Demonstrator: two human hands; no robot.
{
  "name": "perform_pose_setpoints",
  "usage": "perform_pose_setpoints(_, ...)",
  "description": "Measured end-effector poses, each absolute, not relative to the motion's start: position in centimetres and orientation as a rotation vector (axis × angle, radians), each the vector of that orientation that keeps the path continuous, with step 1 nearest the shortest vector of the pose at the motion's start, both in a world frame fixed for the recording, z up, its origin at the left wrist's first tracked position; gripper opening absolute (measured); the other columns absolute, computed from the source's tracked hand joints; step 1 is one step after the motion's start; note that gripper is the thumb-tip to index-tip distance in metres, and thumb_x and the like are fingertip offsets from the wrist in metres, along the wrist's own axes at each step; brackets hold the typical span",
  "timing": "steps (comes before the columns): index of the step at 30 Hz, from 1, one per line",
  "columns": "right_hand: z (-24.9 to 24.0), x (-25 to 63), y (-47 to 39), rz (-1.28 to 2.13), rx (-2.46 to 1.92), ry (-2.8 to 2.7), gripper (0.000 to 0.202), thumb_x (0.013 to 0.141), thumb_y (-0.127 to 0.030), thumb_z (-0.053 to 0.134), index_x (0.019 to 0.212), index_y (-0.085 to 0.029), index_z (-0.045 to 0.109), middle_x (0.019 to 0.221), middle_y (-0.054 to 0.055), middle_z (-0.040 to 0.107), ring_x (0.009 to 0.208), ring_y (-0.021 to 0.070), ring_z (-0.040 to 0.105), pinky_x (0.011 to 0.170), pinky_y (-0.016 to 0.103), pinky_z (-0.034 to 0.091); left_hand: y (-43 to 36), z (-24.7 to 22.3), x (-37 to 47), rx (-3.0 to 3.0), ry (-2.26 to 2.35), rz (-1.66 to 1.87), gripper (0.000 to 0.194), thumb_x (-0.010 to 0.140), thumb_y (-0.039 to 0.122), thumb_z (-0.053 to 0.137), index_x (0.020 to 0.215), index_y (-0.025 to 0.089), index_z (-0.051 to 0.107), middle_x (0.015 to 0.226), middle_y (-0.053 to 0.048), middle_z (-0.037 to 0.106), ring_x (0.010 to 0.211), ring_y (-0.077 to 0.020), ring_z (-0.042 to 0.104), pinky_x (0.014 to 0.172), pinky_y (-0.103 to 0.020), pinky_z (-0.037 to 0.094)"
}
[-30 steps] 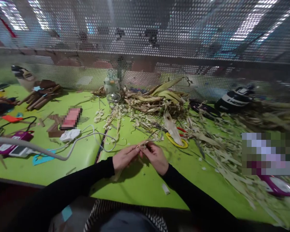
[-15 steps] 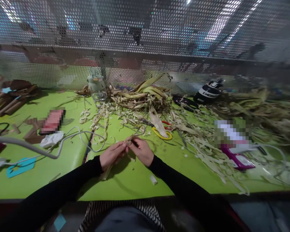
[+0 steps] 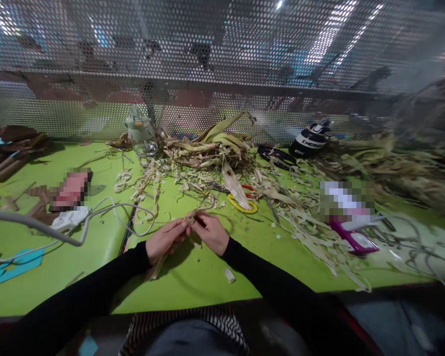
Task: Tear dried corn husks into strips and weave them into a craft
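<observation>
My left hand (image 3: 166,241) and my right hand (image 3: 212,233) meet fingertip to fingertip over the green table. Between them they pinch a small rolled or coiled piece of dried corn husk (image 3: 190,219). Pale husk strands trail below my left hand, and thin ends stick out above the fingers. Both hands are closed, the lower fingers partly hidden. Just beyond my right hand lie scissors (image 3: 244,204) with yellow and red handles, a broad pale husk (image 3: 236,184) resting across them. A small pale scrap (image 3: 229,275) lies on the table nearer me.
A husk heap (image 3: 211,146) with loose strips stands against the perforated screen (image 3: 193,59). Bottles flank it: a pale green one (image 3: 141,131) and a black one (image 3: 310,138). Left are a phone (image 3: 71,189), cables (image 3: 107,210) and a blue tag (image 3: 19,264); right, a purple device (image 3: 353,238).
The view has shifted slightly right, so things appear further left. My hands keep their pinch on the husk piece. At the far right edge, a blurred hand with strands has come into view.
</observation>
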State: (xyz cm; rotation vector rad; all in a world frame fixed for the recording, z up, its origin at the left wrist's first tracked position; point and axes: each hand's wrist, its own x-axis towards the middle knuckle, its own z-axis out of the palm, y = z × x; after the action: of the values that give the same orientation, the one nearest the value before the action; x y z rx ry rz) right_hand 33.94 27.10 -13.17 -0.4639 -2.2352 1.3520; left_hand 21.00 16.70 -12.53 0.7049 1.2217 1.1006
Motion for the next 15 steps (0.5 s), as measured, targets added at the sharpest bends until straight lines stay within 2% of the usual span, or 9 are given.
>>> perform_pose_setpoints(11,-13.5,33.9,27.1,1.317,-0.466,-2.257,0.04,0.093,-0.046,0.043,0.073,-0.016,0.06,0.072,0.002,0.063,0.072,0.0134,0.06,0.071,0.024,0.047,16.7,-13.3,20.9,0.738,1.193,1.126,0.036,0.083,0.053,0.051,0.079,0.017,0.049,0.059,0.007,0.032,0.041,-0.0026,0.02,0.036,-0.015,0.014)
perform_pose_setpoints(15,-12.1,34.2,27.1,1.063,-0.521,-2.442,0.04,0.094,-0.045,0.04,0.077,-0.015,0.06,0.07,0.002,0.062,0.06,0.0122,0.055,0.06,0.024,0.045,16.7,-13.0,20.7,0.739,1.21,1.11,0.035,0.083,0.052,0.05,0.08,0.017,0.049,0.059,0.007,0.03,0.042,-0.003,0.02,0.037,-0.015,0.014)
